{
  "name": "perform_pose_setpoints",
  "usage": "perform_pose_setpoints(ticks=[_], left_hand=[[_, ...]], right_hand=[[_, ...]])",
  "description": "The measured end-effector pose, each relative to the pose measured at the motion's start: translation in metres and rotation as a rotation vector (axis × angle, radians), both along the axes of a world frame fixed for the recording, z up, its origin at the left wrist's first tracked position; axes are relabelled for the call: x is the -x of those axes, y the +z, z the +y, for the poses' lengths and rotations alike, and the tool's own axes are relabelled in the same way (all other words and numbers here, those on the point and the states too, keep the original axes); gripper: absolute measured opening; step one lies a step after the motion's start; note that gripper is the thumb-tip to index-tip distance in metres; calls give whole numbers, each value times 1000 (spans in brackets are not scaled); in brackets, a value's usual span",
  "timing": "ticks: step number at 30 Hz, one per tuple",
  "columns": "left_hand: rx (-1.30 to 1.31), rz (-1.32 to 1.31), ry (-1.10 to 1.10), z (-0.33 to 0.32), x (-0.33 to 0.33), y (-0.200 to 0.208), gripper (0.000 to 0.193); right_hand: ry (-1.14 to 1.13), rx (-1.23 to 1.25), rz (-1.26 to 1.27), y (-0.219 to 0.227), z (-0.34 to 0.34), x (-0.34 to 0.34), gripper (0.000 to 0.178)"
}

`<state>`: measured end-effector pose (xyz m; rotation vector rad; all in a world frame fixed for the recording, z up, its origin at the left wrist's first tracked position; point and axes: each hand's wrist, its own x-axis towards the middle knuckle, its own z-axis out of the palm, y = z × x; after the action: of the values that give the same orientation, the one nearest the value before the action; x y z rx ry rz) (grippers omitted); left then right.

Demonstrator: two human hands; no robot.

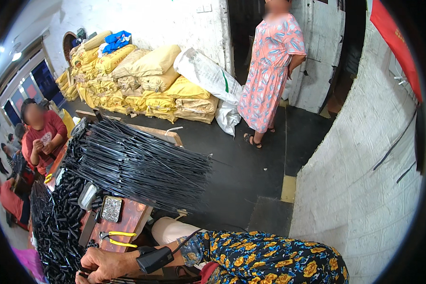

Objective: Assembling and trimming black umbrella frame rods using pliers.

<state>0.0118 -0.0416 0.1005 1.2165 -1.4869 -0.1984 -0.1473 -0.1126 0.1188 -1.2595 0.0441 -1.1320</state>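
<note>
At the lower left, my right hand (98,264) is closed, its thumb and fingers pinching a small black piece (84,272) at the table's near side. Its lower part is cut off by the frame, so its full shape is hidden. Thin black rods (151,280) run along the bottom edge below my forearm. A black box-like device (155,259) is strapped to my wrist. Yellow-handled pliers (120,238) lie open on the reddish table (133,215) just beyond the hand. My left hand does not appear.
Black tubular parts (64,222) are heaped along the table's left, beside a large bundle of black rods (142,161). A tin of small metal pieces (111,208) and a clear plastic box (87,196) sit nearby. Stacked yellow sacks (151,78) line the wall. Two people are nearby, one standing, one seated.
</note>
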Motion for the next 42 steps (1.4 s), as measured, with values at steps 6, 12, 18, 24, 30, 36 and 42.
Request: perform_pose_setpoints(ticks=[6, 12, 18, 24, 30, 36, 42], left_hand=[[87, -254, 51, 0, -7, -7, 61], [101, -226, 37, 1, -17, -9, 69], [41, -66, -2, 3, -24, -14, 56], [3, -53, -2, -1, -15, -4, 43], [-170, 600, -178, 1, 31, 30, 30], [-128, 605, -127, 1, 48, 36, 34], [33, 79, 79, -12, -1, 8, 30]], right_hand=[[-6, 9, -64, 1, 2, 1, 21], [-1, 43, -66, 1, 2, -6, 18], [42, -3, -113, 0, 4, -11, 14], [37, -26, -91, -2, 1, -9, 15], [32, -13, -64, -5, -4, -9, 14], [13, -16, -87, -3, -3, -3, 13], [-5, -4, -63, -8, -7, -10, 14]])
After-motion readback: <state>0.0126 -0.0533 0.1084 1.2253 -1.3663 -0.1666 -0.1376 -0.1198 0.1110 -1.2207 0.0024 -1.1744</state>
